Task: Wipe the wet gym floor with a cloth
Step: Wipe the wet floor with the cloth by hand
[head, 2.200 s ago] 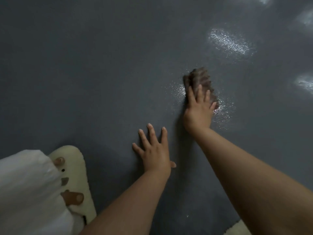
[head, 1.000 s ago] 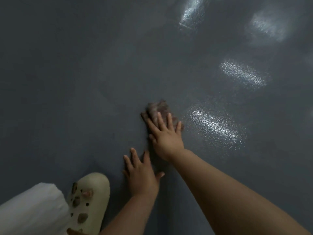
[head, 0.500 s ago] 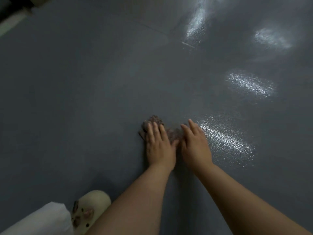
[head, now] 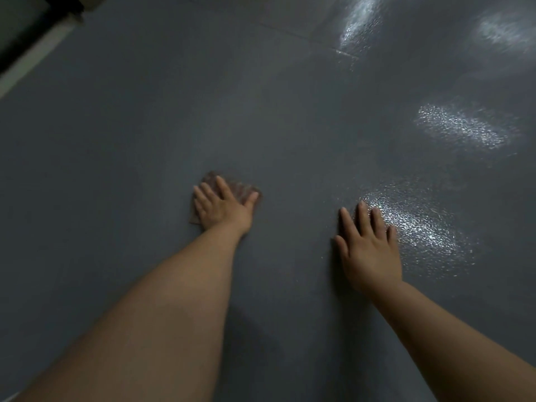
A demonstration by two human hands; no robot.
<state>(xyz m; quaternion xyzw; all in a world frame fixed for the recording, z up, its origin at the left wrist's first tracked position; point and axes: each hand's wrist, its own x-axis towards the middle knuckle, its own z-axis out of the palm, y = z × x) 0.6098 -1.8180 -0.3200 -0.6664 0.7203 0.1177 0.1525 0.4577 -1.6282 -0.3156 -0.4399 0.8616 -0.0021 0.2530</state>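
- Cloth point(head: 232, 185) lies flat on the dark grey gym floor point(head: 121, 146), a brownish rag left of centre, mostly hidden under the palm on it.
- Left hand point(head: 222, 206) presses down on that cloth with fingers straight and spread, thumb out to the right; nothing is gripped, only pinned.
- Right hand point(head: 369, 248) is flat on bare floor, well apart from the cloth, fingers wide and holding nothing; it looks like a prop for body weight.
- Just right of those fingers, a glittering patch point(head: 417, 227) shines on the pebbled surface. More bright patches sit far right point(head: 461, 129); whether these are water or only lamp glare is hard to tell in this dim light.
- Step in hand, as I judge it: wiping, with the left doing the work.
- Next move probably calls for sliding the cloth rightward under steady pressure toward the near shiny patch, and lifting the right hand out of its path first.
- Pale skirting point(head: 32, 56) runs along the far left corner.
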